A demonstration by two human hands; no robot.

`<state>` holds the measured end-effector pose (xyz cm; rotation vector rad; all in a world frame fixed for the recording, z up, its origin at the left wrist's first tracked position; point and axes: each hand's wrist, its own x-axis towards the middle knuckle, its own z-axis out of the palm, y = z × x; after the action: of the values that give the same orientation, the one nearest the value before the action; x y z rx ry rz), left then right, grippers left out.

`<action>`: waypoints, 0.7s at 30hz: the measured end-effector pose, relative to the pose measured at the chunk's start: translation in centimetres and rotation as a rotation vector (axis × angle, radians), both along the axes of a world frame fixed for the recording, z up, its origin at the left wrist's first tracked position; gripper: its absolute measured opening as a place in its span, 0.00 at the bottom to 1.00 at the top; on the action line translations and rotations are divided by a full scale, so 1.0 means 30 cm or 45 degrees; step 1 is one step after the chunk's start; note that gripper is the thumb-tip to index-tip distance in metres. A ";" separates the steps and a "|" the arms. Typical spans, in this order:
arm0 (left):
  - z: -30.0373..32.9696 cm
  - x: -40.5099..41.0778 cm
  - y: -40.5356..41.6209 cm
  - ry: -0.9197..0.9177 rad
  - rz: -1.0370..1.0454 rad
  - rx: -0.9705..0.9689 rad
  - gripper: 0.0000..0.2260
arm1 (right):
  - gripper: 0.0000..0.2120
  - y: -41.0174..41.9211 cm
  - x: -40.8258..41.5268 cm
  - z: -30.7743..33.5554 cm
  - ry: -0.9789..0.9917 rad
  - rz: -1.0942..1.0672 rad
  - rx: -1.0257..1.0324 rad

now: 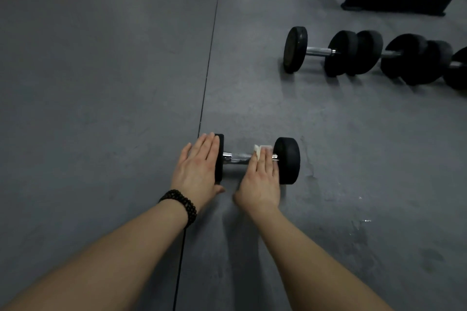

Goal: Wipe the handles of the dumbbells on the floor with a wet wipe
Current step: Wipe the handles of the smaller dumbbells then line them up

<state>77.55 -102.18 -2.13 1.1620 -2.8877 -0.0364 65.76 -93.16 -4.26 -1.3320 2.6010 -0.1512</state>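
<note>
Where the head view looks down at the grey floor (pixel 101 83), a small dumbbell (pixel 286 160) with black round ends lies crosswise just ahead of the person, beside a dark seam in the flooring. The left hand (pixel 198 168) lies flat with straight fingers against the outer face of the dumbbell's left end; its grip is open, curled round nothing. A dark beaded bracelet (pixel 180 203) circles that wrist. The right hand (pixel 262 177) presses a white wet wipe (pixel 260 149) down onto the chrome handle (pixel 237 158) with straight fingers, next to the right end; the wipe's edge shows beyond the fingertips. Farther off to the right, a row of larger dumbbells (pixel 353 53) lies end to end on the floor. Behind them stands a black frame (pixel 394 0).
</note>
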 end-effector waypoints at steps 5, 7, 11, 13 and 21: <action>-0.021 -0.007 -0.017 0.116 0.026 0.025 0.47 | 0.44 -0.032 0.044 -0.032 -0.018 0.376 -0.156; -0.019 -0.009 -0.019 0.111 0.026 0.044 0.48 | 0.41 0.000 0.003 -0.043 0.076 0.112 -0.192; 0.004 -0.014 -0.034 0.041 -0.002 0.054 0.47 | 0.47 0.004 0.026 -0.032 -0.005 -0.088 -0.156; 0.027 -0.014 -0.050 -0.022 -0.043 0.050 0.44 | 0.45 -0.045 0.073 -0.027 -0.131 0.140 -0.250; 0.128 -0.091 -0.123 -0.394 -0.118 0.082 0.45 | 0.42 -0.016 -0.004 -0.017 -0.018 -0.091 -0.175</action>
<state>74.81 -105.86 1.71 1.1337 -3.2312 0.0533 65.66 -93.63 -4.77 -1.2755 2.6702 -0.3556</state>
